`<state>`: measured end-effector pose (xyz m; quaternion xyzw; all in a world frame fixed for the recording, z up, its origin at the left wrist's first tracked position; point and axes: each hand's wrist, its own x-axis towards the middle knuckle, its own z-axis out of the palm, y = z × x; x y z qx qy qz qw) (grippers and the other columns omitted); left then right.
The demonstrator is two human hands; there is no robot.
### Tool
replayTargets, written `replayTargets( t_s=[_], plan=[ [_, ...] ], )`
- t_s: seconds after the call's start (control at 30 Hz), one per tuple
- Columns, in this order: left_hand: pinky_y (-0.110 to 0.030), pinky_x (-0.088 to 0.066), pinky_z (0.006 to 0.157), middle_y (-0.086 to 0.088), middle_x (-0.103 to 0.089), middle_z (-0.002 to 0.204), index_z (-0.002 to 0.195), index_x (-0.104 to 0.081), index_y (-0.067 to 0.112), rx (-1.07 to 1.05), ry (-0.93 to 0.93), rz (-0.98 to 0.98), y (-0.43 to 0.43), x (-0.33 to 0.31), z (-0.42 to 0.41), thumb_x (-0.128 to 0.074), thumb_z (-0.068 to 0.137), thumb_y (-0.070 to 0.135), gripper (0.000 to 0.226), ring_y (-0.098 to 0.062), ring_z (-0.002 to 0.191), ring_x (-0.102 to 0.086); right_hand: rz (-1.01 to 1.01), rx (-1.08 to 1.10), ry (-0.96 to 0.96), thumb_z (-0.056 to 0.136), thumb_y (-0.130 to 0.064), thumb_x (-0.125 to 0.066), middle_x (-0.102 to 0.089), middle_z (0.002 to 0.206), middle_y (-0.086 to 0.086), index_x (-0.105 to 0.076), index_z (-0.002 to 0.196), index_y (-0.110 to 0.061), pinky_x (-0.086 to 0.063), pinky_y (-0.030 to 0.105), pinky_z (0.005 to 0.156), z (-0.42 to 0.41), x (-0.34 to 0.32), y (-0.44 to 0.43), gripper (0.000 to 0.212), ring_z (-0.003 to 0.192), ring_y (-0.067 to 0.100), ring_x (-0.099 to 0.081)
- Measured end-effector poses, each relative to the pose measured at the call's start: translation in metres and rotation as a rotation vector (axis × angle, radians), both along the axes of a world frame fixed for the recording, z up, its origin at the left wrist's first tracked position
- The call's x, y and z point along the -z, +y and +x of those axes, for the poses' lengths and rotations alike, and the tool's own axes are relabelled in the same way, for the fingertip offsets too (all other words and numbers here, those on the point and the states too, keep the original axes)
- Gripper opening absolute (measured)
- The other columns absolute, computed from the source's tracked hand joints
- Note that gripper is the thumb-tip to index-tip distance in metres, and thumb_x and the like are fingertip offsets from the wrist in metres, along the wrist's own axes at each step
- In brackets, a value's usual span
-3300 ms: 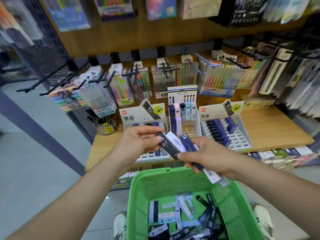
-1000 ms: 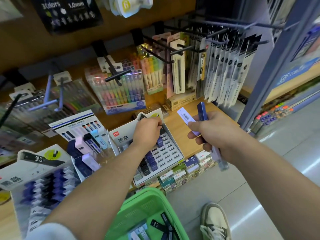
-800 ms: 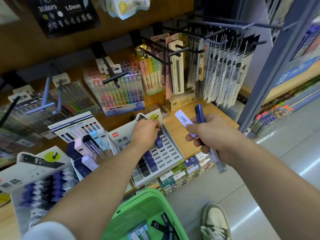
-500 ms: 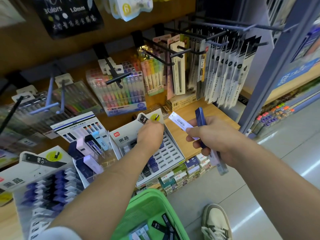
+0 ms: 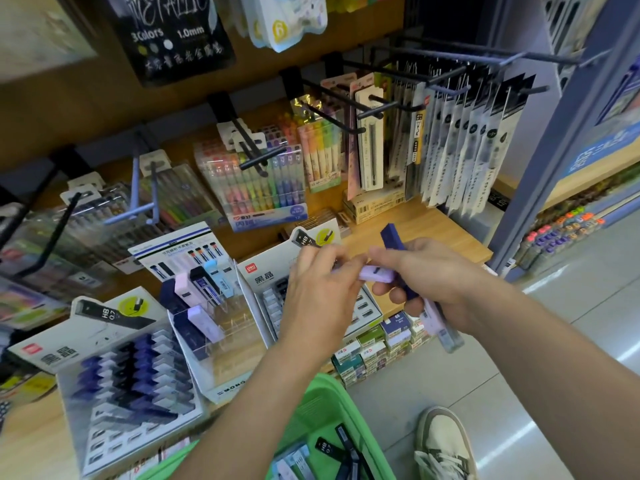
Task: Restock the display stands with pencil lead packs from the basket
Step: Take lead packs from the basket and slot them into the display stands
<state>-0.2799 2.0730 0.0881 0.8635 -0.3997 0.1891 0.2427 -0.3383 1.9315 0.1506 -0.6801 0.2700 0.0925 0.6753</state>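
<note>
Held between both hands: lilac pack (image 5: 376,274), long axis level, left-right. The left hand (image 5: 320,296) pinches its left end; the right hand (image 5: 434,280) clutches its right end plus navy pack (image 5: 392,238), which points up.

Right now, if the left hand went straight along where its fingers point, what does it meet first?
Most likely the lilac lead pack that the right hand grips: the left hand aims its fingertips at the pack's near end. Blur hides whether they already touch.
</note>
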Motion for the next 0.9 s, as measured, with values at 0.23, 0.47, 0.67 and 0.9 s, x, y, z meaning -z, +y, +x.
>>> replayTargets(
  t_s=[0.23,0.47,0.67,0.9],
  plan=[
    [-0.021,-0.053,0.063,-0.003,-0.075,0.083,0.119,-0.058,0.023,-0.093,1.194,-0.850,0.004,-0.014,-0.029,-0.068,0.087,0.010,0.035,-0.012,0.073,-0.069,0.006,-0.052,-0.027,0.097,-0.043,-0.056,-0.057,0.077,0.005,-0.067,0.104,-0.012,-0.031,0.018,0.035,0.000,-0.006,0.001,0.033,0.042,0.007,-0.041],
    [-0.021,-0.055,0.066,-0.004,-0.074,0.085,0.124,-0.056,0.028,-0.114,1.205,-1.053,0.008,-0.012,-0.041,-0.062,0.091,0.012,0.037,-0.010,0.071,-0.069,-0.150,-0.280,0.010,0.094,-0.015,-0.064,-0.062,0.069,0.005,-0.062,0.103,-0.011,-0.032,0.021,0.039,-0.003,-0.001,0.003,0.010,0.045,0.010,-0.043],
    [-0.021,-0.055,0.062,-0.006,-0.069,0.077,0.093,-0.077,0.011,-0.182,1.396,-1.169,0.044,-0.010,-0.041,-0.067,0.079,0.013,0.017,-0.012,0.069,-0.065,-0.087,-0.251,-0.008,0.095,-0.015,-0.064,-0.063,0.057,0.000,-0.062,0.096,-0.008,-0.032,0.019,0.036,0.001,0.004,0.012,0.007,0.041,0.007,-0.042],
    [-0.019,-0.055,0.065,-0.011,-0.074,0.087,0.093,-0.076,0.007,-0.300,1.286,-1.031,0.122,-0.018,-0.024,-0.068,0.074,0.003,0.021,-0.017,0.073,-0.070,-0.088,-0.266,-0.033,0.094,-0.045,-0.060,-0.049,0.042,-0.009,-0.061,0.098,-0.014,-0.031,0.018,0.035,0.011,0.007,0.064,0.031,0.036,0.005,-0.041]
  ],
)
